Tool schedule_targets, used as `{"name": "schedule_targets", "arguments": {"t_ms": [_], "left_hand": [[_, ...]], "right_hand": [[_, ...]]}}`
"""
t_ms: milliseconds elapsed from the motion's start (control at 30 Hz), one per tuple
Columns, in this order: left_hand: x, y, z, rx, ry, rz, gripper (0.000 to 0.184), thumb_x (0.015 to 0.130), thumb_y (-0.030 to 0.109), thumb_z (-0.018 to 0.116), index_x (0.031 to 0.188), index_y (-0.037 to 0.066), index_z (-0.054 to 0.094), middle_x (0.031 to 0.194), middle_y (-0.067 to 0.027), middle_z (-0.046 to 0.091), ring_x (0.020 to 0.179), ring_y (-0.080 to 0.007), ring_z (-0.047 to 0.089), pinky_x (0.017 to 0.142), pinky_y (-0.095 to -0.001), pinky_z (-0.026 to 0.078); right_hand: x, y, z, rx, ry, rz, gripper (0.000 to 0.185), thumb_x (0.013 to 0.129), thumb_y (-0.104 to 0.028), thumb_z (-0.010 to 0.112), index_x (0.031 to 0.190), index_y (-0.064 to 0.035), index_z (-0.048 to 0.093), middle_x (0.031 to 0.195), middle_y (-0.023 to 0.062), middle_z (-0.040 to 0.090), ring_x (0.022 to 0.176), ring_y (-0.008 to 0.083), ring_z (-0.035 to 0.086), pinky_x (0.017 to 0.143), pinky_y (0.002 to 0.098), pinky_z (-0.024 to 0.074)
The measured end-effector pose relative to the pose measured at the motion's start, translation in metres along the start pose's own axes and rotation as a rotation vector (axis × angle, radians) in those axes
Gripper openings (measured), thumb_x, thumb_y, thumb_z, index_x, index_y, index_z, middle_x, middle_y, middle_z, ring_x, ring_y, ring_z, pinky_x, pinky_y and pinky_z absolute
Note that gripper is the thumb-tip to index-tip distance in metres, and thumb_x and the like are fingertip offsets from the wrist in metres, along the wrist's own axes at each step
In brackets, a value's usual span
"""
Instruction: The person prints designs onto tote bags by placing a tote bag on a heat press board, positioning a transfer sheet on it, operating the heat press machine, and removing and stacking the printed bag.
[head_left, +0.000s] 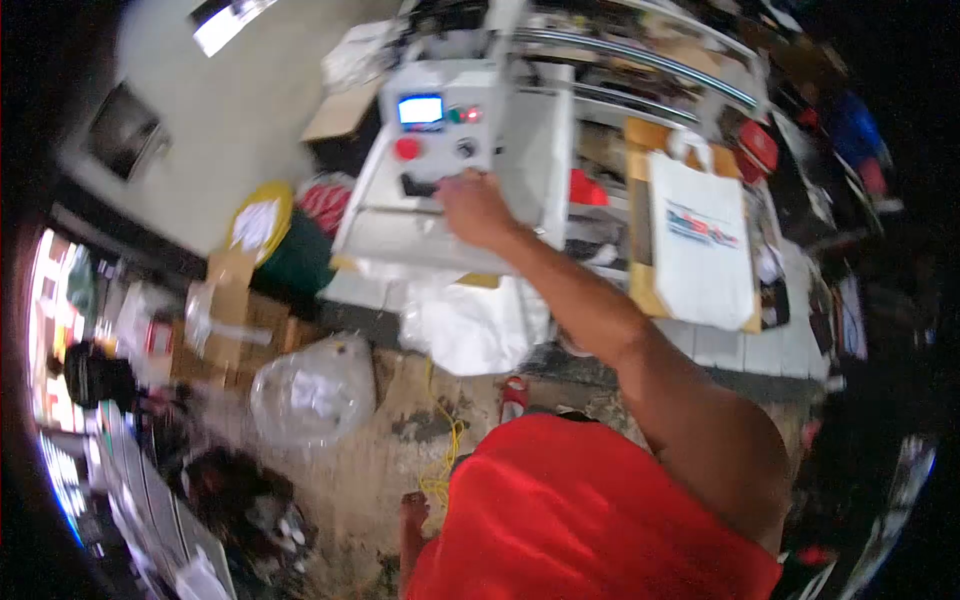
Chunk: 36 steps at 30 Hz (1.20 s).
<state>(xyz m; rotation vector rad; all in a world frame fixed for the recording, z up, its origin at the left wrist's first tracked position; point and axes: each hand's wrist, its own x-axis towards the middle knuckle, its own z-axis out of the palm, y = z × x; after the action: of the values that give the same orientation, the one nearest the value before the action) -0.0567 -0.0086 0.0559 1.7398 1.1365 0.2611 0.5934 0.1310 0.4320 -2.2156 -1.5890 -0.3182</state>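
Observation:
My right hand [472, 207] is stretched forward with its fingers closed round a black handle [418, 186] on the front of a white machine. Above the handle, the machine's control panel [440, 125] has a lit blue screen, a red knob and small coloured lights. White cloth [465, 325] hangs over the machine's front edge, below my right forearm. My left hand [413, 508] hangs low beside my body, over the floor. It is small and blurred, so its fingers are hard to make out.
On the right, a white bag [703, 240] with red and blue print lies on a brown board. A green bin with a yellow rim [262, 215] and cardboard boxes [240, 320] stand left. A clear plastic sack [315, 392] and yellow cord [440, 465] lie on the floor.

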Motion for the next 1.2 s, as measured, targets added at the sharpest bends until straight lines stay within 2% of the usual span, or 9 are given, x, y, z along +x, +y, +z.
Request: {"name": "schedule_targets", "arguments": {"t_ms": [133, 567, 633, 700, 867, 967, 1033, 1100, 1200], "left_hand": [[-0.052, -0.002, 0.017, -0.642, 0.023, -0.618, 0.012, 0.08, 0.014, 0.063, 0.091, 0.013, 0.058, 0.072, 0.0004, 0.056, 0.057, -0.0159, 0.055, 0.047, -0.0327, 0.046], [-0.124, -0.103, 0.027, -0.673, -0.331, -0.452, 0.019, 0.088, 0.025, 0.052, 0.091, 0.01, 0.063, 0.066, -0.0023, 0.057, 0.07, -0.0216, 0.062, 0.062, -0.0349, 0.051], [-0.122, -0.078, 0.03, 0.098, -0.079, 0.115, 0.021, 0.089, 0.026, 0.052, 0.09, 0.009, 0.063, 0.063, -0.0032, 0.058, 0.069, -0.0234, 0.063, 0.063, -0.0351, 0.051], [-0.119, -0.095, 0.034, 0.166, -0.063, -0.167, 0.025, 0.088, 0.028, 0.052, 0.093, 0.006, 0.064, 0.069, -0.0089, 0.061, 0.074, -0.0275, 0.064, 0.067, -0.0374, 0.052], [-0.096, -0.041, 0.082, -0.045, 0.034, -0.471, 0.035, 0.088, 0.032, 0.053, 0.098, 0.001, 0.065, 0.083, -0.0203, 0.068, 0.083, -0.0356, 0.067, 0.075, -0.042, 0.052], [-0.078, 0.011, 0.136, 0.542, -0.111, 0.069, 0.038, 0.088, 0.034, 0.052, 0.097, 0.001, 0.067, 0.094, -0.0229, 0.068, 0.095, -0.0392, 0.065, 0.083, -0.0451, 0.051], [-0.064, 0.061, 0.186, 0.549, -0.182, 0.109, 0.036, 0.088, 0.034, 0.053, 0.096, 0.002, 0.069, 0.098, -0.0215, 0.068, 0.097, -0.0386, 0.064, 0.085, -0.0457, 0.05], [-0.074, 0.181, 0.221, 0.349, -0.228, -0.042, 0.037, 0.089, 0.036, 0.053, 0.1, 0.004, 0.069, 0.104, -0.0211, 0.067, 0.099, -0.0381, 0.064, 0.087, -0.0451, 0.05], [-0.073, 0.247, 0.309, 0.211, -0.248, -0.026, 0.042, 0.091, 0.038, 0.053, 0.111, 0.003, 0.066, 0.111, -0.0208, 0.066, 0.104, -0.0368, 0.063, 0.09, -0.0419, 0.05]], "right_hand": [[0.0, -0.014, 0.0, 0.144, 0.167, -0.036, 0.021, 0.087, -0.015, 0.053, 0.102, -0.0057, 0.064, 0.103, 0.0128, 0.066, 0.103, 0.0338, 0.058, 0.084, 0.0502, 0.0429], [-0.348, 0.195, -0.013, 0.493, 0.544, 0.574, 0.022, 0.08, -0.002, 0.058, 0.102, -0.001, 0.06, 0.103, 0.0156, 0.062, 0.096, 0.0327, 0.058, 0.084, 0.04, 0.0475], [-0.419, 0.267, -0.042, -0.451, 0.488, 0.438, 0.021, 0.083, -0.015, 0.056, 0.099, -0.001, 0.06, 0.108, 0.0154, 0.06, 0.102, 0.031, 0.057, 0.089, 0.0432, 0.0444], [-0.492, 0.367, -0.054, -0.996, 0.136, 0.563, 0.012, 0.076, -0.012, 0.063, 0.082, -0.0019, 0.066, 0.08, 0.0136, 0.067, 0.085, 0.0332, 0.066, 0.07, 0.0439, 0.0533], [-0.558, 0.46, -0.078, -0.309, -0.111, 1.142, 0.037, 0.08, -0.036, 0.053, 0.088, -0.005, 0.072, 0.085, 0.0207, 0.07, 0.076, 0.0371, 0.069, 0.07, 0.047, 0.0563], [-0.547, 0.489, -0.076, -0.151, -0.319, 1.366, 0.035, 0.078, -0.04, 0.064, 0.091, -0.0072, 0.068, 0.079, 0.0163, 0.07, 0.074, 0.0337, 0.07, 0.061, 0.0438, 0.0541], [-0.551, 0.476, -0.077, -0.27, -0.232, 0.871, 0.03, 0.081, -0.035, 0.063, 0.089, -0.0068, 0.065, 0.07, 0.0143, 0.068, 0.059, 0.0298, 0.067, 0.053, 0.0416, 0.0522], [-0.519, 0.445, -0.086, 0.573, 0.243, 1.495, 0.031, 0.083, -0.029, 0.061, 0.08, 0.001, 0.056, 0.055, 0.0116, 0.056, 0.042, 0.0253, 0.057, 0.035, 0.0362, 0.0424], [-0.514, 0.421, -0.102, 0.654, 0.313, 1.462, 0.042, 0.082, -0.035, 0.061, 0.072, 0.0054, 0.058, 0.058, 0.0164, 0.059, 0.04, 0.0248, 0.057, 0.037, 0.0366, 0.0447]]}}
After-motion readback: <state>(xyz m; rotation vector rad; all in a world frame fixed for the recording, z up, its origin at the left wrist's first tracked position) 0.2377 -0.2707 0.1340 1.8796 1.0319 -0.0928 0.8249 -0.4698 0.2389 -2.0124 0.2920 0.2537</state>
